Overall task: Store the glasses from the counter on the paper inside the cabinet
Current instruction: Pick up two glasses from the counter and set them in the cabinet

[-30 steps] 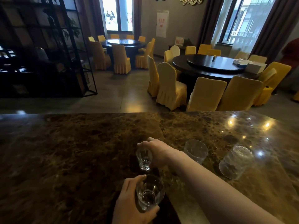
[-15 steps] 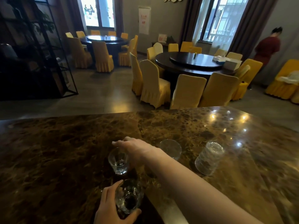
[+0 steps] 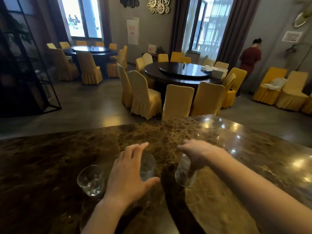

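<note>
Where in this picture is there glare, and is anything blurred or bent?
Head view: bright lamp glare spots on the marble counter at the right; windows overexposed; wide-angle lens bends the counter edge; right hand and its glass slightly motion-blurred; the leftmost glass is sharp.

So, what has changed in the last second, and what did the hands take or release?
Both hands let go of the glasses they held and moved to the right. The right hand now grips the right glass from above. The left hand is spread open around the middle glass. A free glass stands to its left. The counter stayed as it was.
</note>
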Demonstrator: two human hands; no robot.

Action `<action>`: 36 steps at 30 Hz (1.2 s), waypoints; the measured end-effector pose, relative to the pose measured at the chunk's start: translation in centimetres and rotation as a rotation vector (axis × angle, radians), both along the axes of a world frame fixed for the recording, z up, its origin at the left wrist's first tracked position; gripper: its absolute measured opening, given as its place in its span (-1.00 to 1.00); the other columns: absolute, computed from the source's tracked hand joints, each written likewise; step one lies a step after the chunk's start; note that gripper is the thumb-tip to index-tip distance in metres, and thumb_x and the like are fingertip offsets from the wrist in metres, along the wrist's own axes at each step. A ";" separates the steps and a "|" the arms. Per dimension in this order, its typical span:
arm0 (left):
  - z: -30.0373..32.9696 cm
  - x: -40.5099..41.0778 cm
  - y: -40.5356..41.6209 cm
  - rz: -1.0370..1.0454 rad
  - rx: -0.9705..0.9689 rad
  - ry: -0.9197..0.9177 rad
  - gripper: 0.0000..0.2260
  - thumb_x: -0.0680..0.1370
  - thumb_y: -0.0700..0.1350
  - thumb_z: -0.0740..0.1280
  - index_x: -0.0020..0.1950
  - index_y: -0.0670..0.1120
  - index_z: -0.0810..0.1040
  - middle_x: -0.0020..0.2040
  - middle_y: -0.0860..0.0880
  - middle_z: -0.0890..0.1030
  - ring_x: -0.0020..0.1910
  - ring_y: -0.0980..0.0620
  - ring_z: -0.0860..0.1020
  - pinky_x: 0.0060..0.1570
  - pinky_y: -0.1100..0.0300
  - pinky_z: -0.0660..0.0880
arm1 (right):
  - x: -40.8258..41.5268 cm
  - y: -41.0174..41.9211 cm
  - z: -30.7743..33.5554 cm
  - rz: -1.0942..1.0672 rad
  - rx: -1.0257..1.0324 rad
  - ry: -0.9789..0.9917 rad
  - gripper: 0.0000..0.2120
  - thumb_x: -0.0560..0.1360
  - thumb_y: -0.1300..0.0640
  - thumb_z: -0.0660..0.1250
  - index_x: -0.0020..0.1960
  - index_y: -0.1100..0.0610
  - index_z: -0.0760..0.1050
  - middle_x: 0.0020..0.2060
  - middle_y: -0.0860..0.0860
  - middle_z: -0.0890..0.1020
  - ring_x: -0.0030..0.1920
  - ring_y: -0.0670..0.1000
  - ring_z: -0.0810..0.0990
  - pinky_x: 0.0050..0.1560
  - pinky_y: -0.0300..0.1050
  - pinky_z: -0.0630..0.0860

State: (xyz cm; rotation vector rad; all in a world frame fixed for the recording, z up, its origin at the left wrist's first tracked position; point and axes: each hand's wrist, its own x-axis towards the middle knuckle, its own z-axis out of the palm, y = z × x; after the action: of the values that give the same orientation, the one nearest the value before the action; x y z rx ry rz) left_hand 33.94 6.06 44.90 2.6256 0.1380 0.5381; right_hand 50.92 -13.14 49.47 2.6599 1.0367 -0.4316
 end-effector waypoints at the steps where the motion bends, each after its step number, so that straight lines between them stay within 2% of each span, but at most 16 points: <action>1: -0.5 1.6 -0.1 0.000 0.069 0.099 -0.04 0.25 0.38 0.48 0.50 0.29 0.02 0.47 0.11 0.19 0.44 0.01 0.26 0.37 -0.02 0.33 | 0.1 -0.4 -1.0 0.021 -0.036 -0.011 -0.12 0.29 -0.10 0.62 0.50 -0.11 0.30 0.36 0.02 0.44 0.34 0.11 0.45 0.25 0.02 0.51; 4: -2.2 4.7 0.4 -0.010 0.210 0.347 -0.01 0.25 0.34 0.51 0.51 0.29 -0.02 0.52 0.01 0.18 0.45 -0.08 0.25 0.37 -0.07 0.32 | -0.2 -0.5 -3.3 0.096 -0.055 -0.092 -0.22 0.32 -0.04 0.62 0.45 0.01 0.39 0.34 0.09 0.45 0.31 0.16 0.46 0.20 0.04 0.52; 7: -3.2 5.7 1.0 -0.016 0.251 0.373 -0.16 0.27 0.23 0.55 0.43 0.27 0.17 0.37 0.06 0.34 0.31 -0.03 0.38 0.21 0.01 0.44 | 0.0 -0.5 -4.2 0.187 -0.016 -0.190 -0.44 0.42 0.09 0.55 0.36 0.08 0.47 0.25 0.12 0.50 0.20 0.16 0.50 0.07 0.03 0.54; 10: -3.2 6.1 1.5 -0.026 0.210 0.377 -0.25 0.25 0.22 0.57 0.32 0.27 0.25 0.25 0.09 0.40 0.21 0.01 0.42 0.11 0.04 0.50 | 0.7 -1.6 -4.0 0.197 0.092 -0.175 -0.44 0.36 0.05 0.59 0.31 0.06 0.50 0.18 0.07 0.54 0.17 0.11 0.56 0.05 -0.02 0.57; 12: -3.1 6.5 1.8 -0.022 0.205 0.379 -0.26 0.24 0.22 0.58 0.31 0.26 0.27 0.22 0.09 0.41 0.18 0.00 0.44 0.10 0.05 0.51 | 1.1 -3.5 -3.9 0.084 0.301 -0.073 -0.44 0.34 -0.04 0.59 0.27 -0.02 0.48 0.13 -0.01 0.53 0.16 0.06 0.55 0.10 -0.03 0.57; 16: -2.8 7.3 2.4 0.004 0.200 0.395 -0.25 0.25 0.20 0.59 0.33 0.23 0.29 0.21 0.08 0.42 0.17 0.00 0.45 0.10 0.05 0.52 | -0.6 -8.0 -4.9 -0.292 0.932 0.234 -0.45 0.23 -0.19 0.62 0.11 -0.11 0.47 0.08 -0.13 0.58 0.08 -0.09 0.56 0.08 -0.02 0.58; 19: -2.4 8.4 3.2 0.012 0.189 0.409 -0.26 0.26 0.19 0.59 0.34 0.21 0.30 0.21 0.08 0.42 0.17 0.00 0.45 0.08 0.07 0.52 | -3.2 -9.4 -6.7 -0.557 1.240 0.501 -0.39 0.13 -0.25 0.66 0.06 -0.08 0.54 0.03 -0.06 0.67 -0.01 -0.02 0.68 -0.02 0.00 0.66; 21: -2.3 9.2 3.6 0.020 0.176 0.418 -0.26 0.26 0.18 0.59 0.33 0.20 0.31 0.22 0.08 0.42 0.17 0.00 0.45 0.07 0.08 0.51 | -5.0 -9.3 -8.1 -0.627 1.344 0.708 -0.32 0.09 -0.21 0.70 0.12 -0.06 0.55 0.04 0.00 0.72 -0.02 0.01 0.73 -0.05 -0.02 0.68; 23: -2.3 9.6 3.8 0.029 0.170 0.423 -0.27 0.25 0.18 0.60 0.31 0.21 0.32 0.21 0.08 0.42 0.13 0.03 0.43 0.04 0.10 0.50 | -6.8 -8.4 -9.4 -0.580 1.376 0.789 -0.23 0.14 -0.12 0.71 0.27 -0.06 0.48 0.10 0.01 0.72 0.06 0.02 0.72 0.05 -0.01 0.64; 26: -2.4 9.9 4.1 0.028 0.183 0.422 -0.27 0.22 0.20 0.60 0.28 0.23 0.32 0.18 0.09 0.42 0.07 0.05 0.43 -0.02 0.14 0.49 | -9.2 -6.2 -11.3 -0.479 1.352 0.759 -0.14 0.21 0.04 0.70 0.42 -0.10 0.39 0.16 -0.07 0.70 0.19 -0.04 0.66 0.22 -0.10 0.54; 27: -2.5 9.9 4.2 0.024 0.183 0.423 -0.27 0.22 0.20 0.60 0.28 0.23 0.31 0.18 0.09 0.41 0.08 0.04 0.44 -0.02 0.14 0.49 | -9.9 -5.3 -11.9 -0.454 1.342 0.766 -0.15 0.22 0.10 0.69 0.43 -0.07 0.40 0.17 -0.07 0.69 0.21 -0.05 0.65 0.24 -0.13 0.53; 29: -2.6 9.9 4.4 0.014 0.175 0.422 -0.26 0.23 0.20 0.60 0.29 0.23 0.31 0.18 0.09 0.41 0.11 0.02 0.45 -0.02 0.14 0.48 | -11.0 -3.8 -13.0 -0.416 1.320 0.769 -0.23 0.22 0.15 0.68 0.37 0.01 0.49 0.18 -0.01 0.69 0.23 -0.02 0.64 0.31 -0.01 0.52; 31: -2.7 9.8 4.5 0.002 0.169 0.417 -0.26 0.23 0.20 0.60 0.30 0.24 0.30 0.19 0.09 0.41 0.12 0.02 0.45 -0.01 0.14 0.48 | -12.1 -2.4 -13.7 -0.364 1.295 0.780 -0.28 0.23 0.12 0.68 0.33 -0.05 0.52 0.19 0.00 0.68 0.22 0.00 0.64 0.32 0.09 0.51; 34: -2.7 9.8 4.8 -0.022 0.170 0.421 -0.25 0.23 0.19 0.61 0.31 0.23 0.31 0.20 0.08 0.41 0.14 0.00 0.45 0.06 0.06 0.53 | -13.5 -0.6 -14.4 -0.316 1.311 0.771 -0.27 0.24 0.17 0.67 0.31 -0.13 0.45 0.19 -0.01 0.67 0.22 0.00 0.64 0.26 0.01 0.53; 36: -2.6 9.9 4.8 -0.033 0.172 0.417 -0.24 0.22 0.19 0.61 0.32 0.22 0.31 0.21 0.07 0.42 0.15 -0.01 0.46 0.07 0.05 0.53 | -14.3 0.6 -14.6 -0.305 1.317 0.742 -0.22 0.23 0.21 0.65 0.33 -0.08 0.37 0.18 -0.04 0.66 0.21 -0.04 0.64 0.21 -0.12 0.54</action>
State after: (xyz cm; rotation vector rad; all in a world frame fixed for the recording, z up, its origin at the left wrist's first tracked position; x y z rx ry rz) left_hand 43.86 10.91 42.29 2.8696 0.1837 -0.0174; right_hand 36.66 -12.51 34.87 3.9991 1.4267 -1.1952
